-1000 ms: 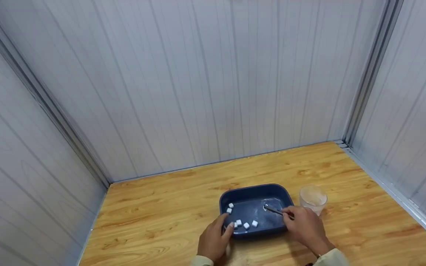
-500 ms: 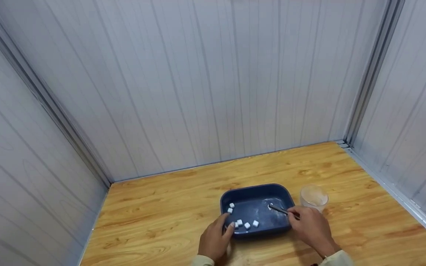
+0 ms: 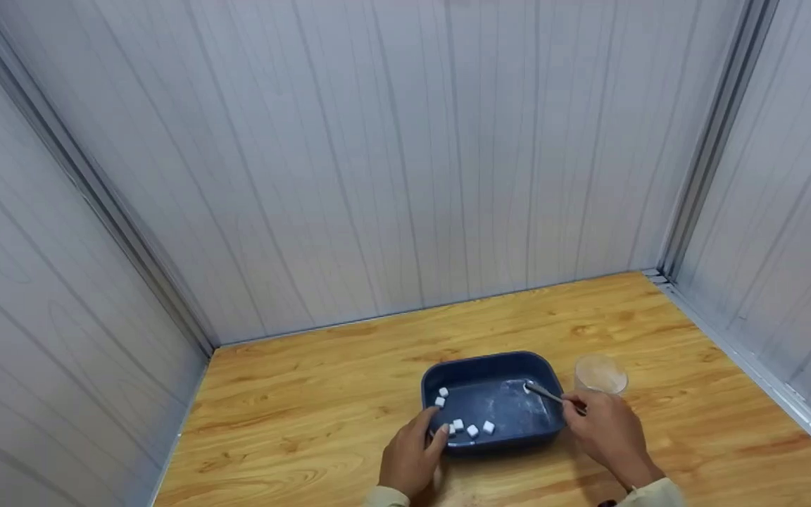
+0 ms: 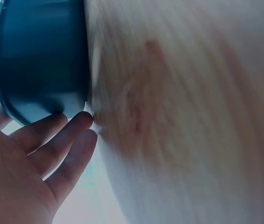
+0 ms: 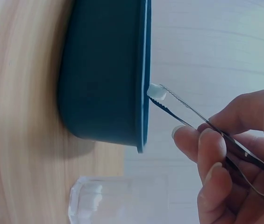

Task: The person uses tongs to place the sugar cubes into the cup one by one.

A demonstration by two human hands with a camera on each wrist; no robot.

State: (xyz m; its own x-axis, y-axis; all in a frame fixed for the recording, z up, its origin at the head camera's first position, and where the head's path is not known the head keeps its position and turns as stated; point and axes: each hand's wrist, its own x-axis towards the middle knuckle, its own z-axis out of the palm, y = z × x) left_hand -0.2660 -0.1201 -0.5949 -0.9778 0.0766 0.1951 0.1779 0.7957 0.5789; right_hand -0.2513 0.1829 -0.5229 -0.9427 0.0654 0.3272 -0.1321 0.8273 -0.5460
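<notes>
Over the last second your right hand (image 3: 610, 429) has carried the tweezers (image 3: 546, 393) toward the tray's right end, so the pinched white cube (image 5: 157, 91) now sits closer to the clear cup (image 3: 601, 374) than any loose one does. Your thumb and fingertips squeeze the tweezers nearly closed, with the cube wedged between their tips; the right wrist view puts it about level with the rim of the blue tray (image 3: 484, 367), just inside the wall nearest the cup. The loose white cubes (image 3: 473, 431) have not shifted: you have six in sight along the tray's left and near sides, so it looks as if only one is being handled. Your left hand (image 3: 409, 454) stays at the near-left corner, fingers spread and relaxed, touching the tray, which stands on the table (image 3: 307, 408). Your left thumb covers part of one cube, so another could be hidden there. In the head view your right hand blocks the cup's lower part; in the right wrist view the cup is washed out and cut off, so you can't tell what it holds. The left wrist view crops your thumb and shows nothing of the tray's inside.
</notes>
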